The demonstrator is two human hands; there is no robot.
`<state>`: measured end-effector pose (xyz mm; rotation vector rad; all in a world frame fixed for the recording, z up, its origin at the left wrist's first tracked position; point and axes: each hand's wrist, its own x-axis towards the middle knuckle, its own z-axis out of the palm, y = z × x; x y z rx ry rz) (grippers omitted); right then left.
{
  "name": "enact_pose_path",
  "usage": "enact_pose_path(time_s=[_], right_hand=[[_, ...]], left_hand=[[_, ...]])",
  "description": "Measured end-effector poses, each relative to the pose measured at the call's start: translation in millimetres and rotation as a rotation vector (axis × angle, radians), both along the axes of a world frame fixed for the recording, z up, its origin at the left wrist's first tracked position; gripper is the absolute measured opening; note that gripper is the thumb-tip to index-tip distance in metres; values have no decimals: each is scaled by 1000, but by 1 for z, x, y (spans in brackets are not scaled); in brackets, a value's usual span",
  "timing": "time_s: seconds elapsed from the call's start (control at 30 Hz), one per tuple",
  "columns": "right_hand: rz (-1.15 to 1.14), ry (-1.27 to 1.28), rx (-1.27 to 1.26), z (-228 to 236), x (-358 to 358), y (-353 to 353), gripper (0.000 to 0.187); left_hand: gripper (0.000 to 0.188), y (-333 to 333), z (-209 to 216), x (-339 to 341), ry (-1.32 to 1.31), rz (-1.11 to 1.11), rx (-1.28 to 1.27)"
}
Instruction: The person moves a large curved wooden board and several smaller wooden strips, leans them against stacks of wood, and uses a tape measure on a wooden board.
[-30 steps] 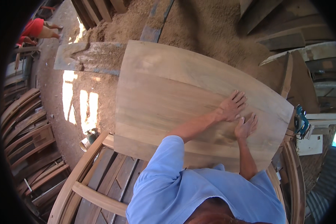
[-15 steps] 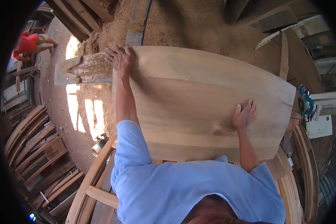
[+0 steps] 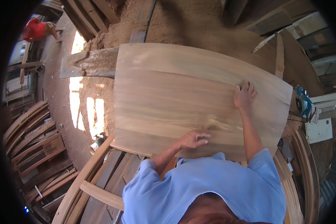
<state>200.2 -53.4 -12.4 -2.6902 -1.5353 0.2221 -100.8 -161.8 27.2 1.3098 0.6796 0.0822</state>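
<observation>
A wide, pale wooden panel point(image 3: 168, 93) made of joined boards lies flat in front of me, its far edge looking curved in this view. My right hand point(image 3: 245, 95) rests on the panel's right half, fingers slightly spread and holding nothing. Close to my body, my left hand point(image 3: 193, 140) is over the near edge of the panel, fingers apart and nothing in them. Whether the left palm touches the wood I cannot tell.
A teal power tool point(image 3: 304, 101) sits just past the panel's right end. Sawdust point(image 3: 198, 28) covers the ground beyond. Curved wooden frame pieces point(image 3: 84, 179) stand at the near left, with stacked timber point(image 3: 37, 145) farther left. A person in red point(image 3: 35, 30) is at the far left.
My left hand has left the panel's far left corner and come back toward my body. My right hand has slid a little farther away along the surface.
</observation>
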Motion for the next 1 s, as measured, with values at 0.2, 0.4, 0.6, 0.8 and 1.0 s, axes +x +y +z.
enact_pose_path(time_s=[0.2, 0.4, 0.6, 0.8, 1.0], right_hand=[[267, -16, 33, 13, 45, 114, 61], [302, 356, -397, -11, 83, 165, 68], [464, 291, -364, 23, 82, 154, 75], [393, 228, -275, 89, 111, 102, 74], [230, 76, 20, 196, 178, 46, 64]], left_hand=[[48, -179, -33, -99, 88, 326, -1128], [65, -212, -27, -35, 12, 1559, -1129], [74, -173, -58, 12, -397, 1874, -862], [81, -174, -44, 14, -477, 1783, -917], [87, -105, -17, 13, -675, 1454, -790]])
